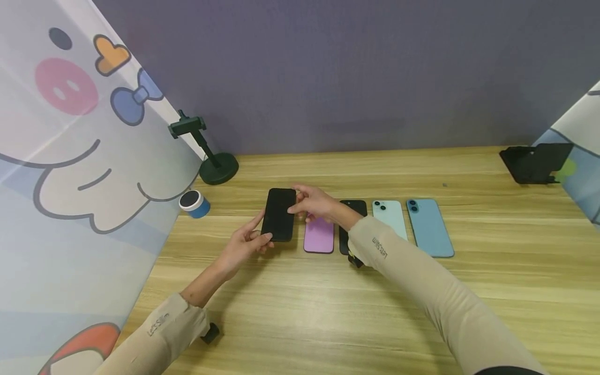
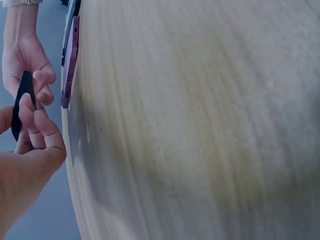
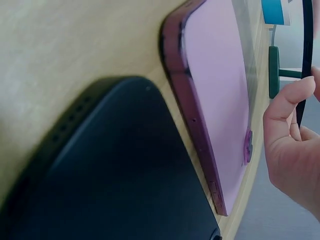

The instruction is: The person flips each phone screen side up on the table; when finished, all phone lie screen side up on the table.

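Observation:
A smartphone with a dark screen (image 1: 279,216) is held up between both hands, edge-on in the left wrist view. My left hand (image 1: 241,247) grips its lower left corner, thumb over the front and fingers behind. At the upper right edge, my right hand (image 1: 316,202) pinches it between thumb and fingers. Just right of it lies a purple phone (image 1: 319,238), partly under the right hand. A black phone (image 1: 344,237) follows, half covered by the right wrist, then a mint phone (image 1: 391,216) and a blue phone (image 1: 431,229), backs up. The right wrist view shows the purple phone's camera bump (image 3: 248,146).
A dark green phone stand (image 1: 219,167) rises at the back left, with a blue-and-white jar (image 1: 196,204) in front of it. At the far right sits a black folding stand (image 1: 539,162). A grey panel (image 1: 351,78) borders the wooden table (image 1: 300,307) behind.

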Demonstrator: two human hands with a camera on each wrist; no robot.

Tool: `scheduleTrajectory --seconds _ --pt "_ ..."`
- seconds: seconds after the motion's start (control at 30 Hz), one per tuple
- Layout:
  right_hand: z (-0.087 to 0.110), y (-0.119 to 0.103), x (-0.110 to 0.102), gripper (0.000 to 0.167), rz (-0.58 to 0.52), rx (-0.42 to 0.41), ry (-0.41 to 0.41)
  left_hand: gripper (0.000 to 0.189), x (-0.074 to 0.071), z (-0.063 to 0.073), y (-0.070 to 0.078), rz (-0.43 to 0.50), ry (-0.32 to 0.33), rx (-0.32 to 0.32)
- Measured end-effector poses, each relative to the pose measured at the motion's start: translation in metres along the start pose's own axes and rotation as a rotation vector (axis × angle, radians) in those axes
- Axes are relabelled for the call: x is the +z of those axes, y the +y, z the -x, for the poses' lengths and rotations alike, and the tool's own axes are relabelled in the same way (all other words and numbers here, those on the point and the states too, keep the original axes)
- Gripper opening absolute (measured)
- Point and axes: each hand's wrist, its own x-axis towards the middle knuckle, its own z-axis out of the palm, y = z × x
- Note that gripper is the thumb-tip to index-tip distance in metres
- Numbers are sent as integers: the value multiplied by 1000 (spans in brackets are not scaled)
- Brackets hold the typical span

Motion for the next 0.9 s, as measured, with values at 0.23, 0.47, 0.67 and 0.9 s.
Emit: scheduleTrajectory --seconds 0.23,0.47,0.67,0.9 --pt "-1 0 1 84 38 -8 -6 74 -3 -1 -2 -93 0 -13" --pt "-2 2 2 86 71 -6 -9 79 -6 -2 -5 -181 -48 -27" --pt "-1 4 2 86 86 -12 -12 84 -7 -4 -4 -264 -92 -10" --pt "0 5 1 86 99 -9 -25 89 -6 -5 -2 -323 -118 -14"
